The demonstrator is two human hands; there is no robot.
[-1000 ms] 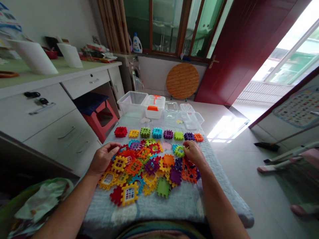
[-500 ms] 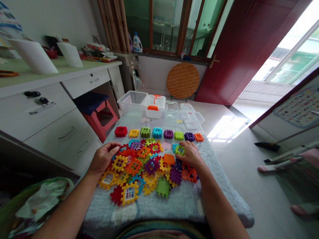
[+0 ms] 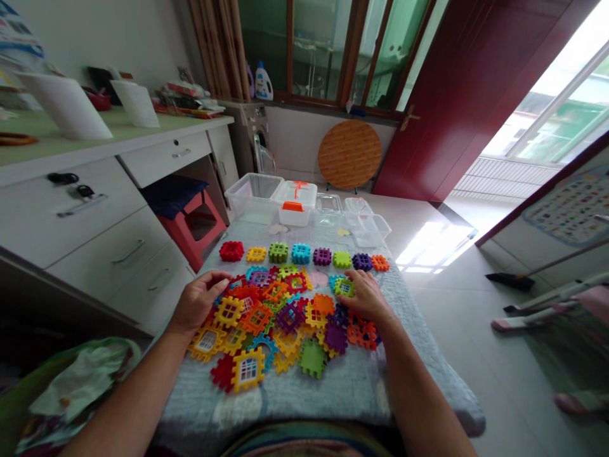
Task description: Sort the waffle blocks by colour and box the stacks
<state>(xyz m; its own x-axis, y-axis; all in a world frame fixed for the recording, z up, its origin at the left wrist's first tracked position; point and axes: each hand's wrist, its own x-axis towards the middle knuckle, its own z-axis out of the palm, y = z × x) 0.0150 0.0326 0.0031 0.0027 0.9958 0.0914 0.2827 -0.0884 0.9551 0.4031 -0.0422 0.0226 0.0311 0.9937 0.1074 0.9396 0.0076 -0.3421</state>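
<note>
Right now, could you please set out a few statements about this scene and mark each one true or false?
1. The right grip is at a green piece. True.
2. The row beyond the pile is purple at its left end. False: red pieces are there.
3. A box with an orange latch stands beyond the row. True.
4. The round wooden board lies flat. False: it stands upright near the wall.
5. The left grip is at the pile's right side. False: it is at the left side.
</note>
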